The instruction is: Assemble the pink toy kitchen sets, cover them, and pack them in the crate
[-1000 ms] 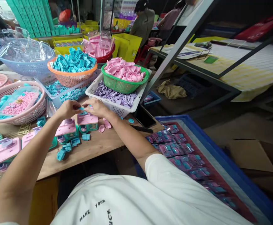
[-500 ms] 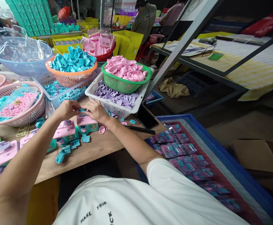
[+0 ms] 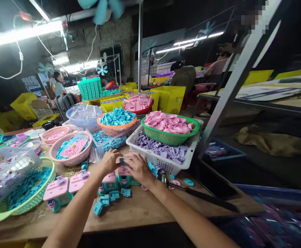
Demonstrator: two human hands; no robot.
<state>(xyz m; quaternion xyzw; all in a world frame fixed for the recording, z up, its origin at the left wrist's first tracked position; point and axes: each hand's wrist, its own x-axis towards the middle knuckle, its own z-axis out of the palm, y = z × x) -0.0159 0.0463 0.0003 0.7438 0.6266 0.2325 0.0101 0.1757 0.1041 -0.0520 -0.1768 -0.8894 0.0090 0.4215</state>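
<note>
My left hand is closed, its thumb and fingers pinching a small teal plastic piece. From the other side my right hand meets the same piece, its fingers bent over it and partly hiding it. Directly beneath is a toy box with a pink top and teal body, largely covered by my hands. To the left stand more pink-topped toys in a row, one partly behind my left forearm. Several loose teal clips lie in front of them on the wooden table.
A white crate of purple parts, with a green basket of pink parts on it, stands behind my right hand. A hammer and a dark phone lie at right. Baskets of parts, including an orange one, fill the back and left.
The view has tilted up and shifted, showing more of the room and the table's left side. Both hands stay together over the same toy, the right fingers now more extended.
</note>
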